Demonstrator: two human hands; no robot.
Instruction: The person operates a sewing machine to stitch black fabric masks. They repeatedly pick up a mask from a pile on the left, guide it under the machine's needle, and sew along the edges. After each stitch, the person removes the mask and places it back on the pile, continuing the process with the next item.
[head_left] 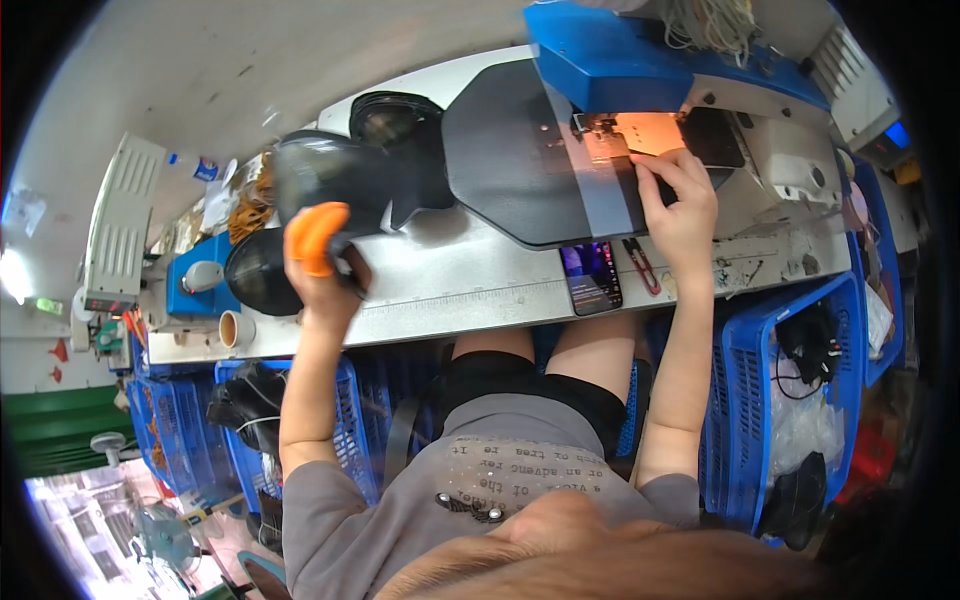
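My left hand [325, 285], smeared by motion, is closed round an orange and black piece [318, 238] whose kind I cannot make out. Glossy black shoe uppers [265, 270] lie beside it, and a blurred one [325, 170] is just beyond. At the lit needle area of a blue sewing machine [615, 65], my right hand [682, 195] rests with thumb and forefinger pinched together. Whatever lies between those fingertips is too small to tell. Left of that hand, a dark board [500, 150] with a grey strip covers part of the white worktable [440, 285].
A lit phone [592, 280] and red-handled snips [643, 266] lie near the table's front edge. A cup [236, 329] stands at the left. Blue crates [740, 400] holding bags and black pieces flank my legs. A vented metal box [120, 225] stands far left.
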